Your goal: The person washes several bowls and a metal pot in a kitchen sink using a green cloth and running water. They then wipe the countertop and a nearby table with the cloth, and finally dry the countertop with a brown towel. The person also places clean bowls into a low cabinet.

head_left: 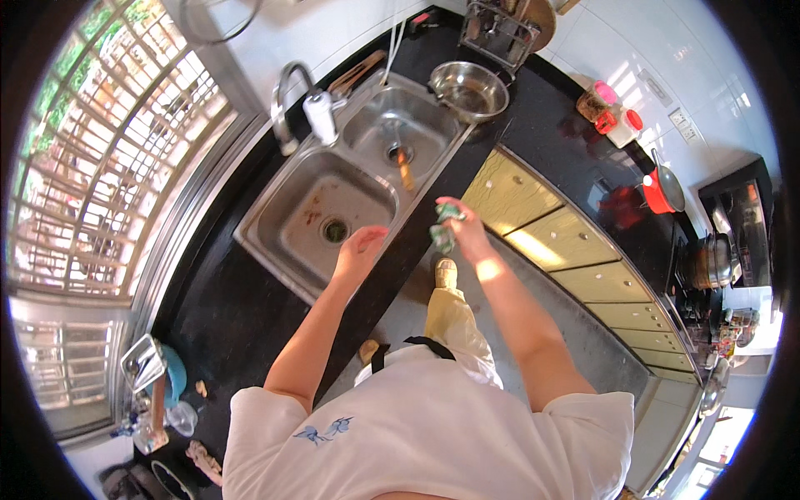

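One green cloth (443, 238) sits clenched in the right hand (471, 230); left hand (362, 247) half-curled, empty.

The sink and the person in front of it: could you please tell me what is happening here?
A person stands at the double steel sink. The right hand holds a crumpled greenish piece, perhaps cloth or wrapper, near the front edge of the black counter. The left hand is over the sink's near edge, with nothing visible in it. Brownish scraps lie in the left basin, and a long orange thing lies in the right basin.
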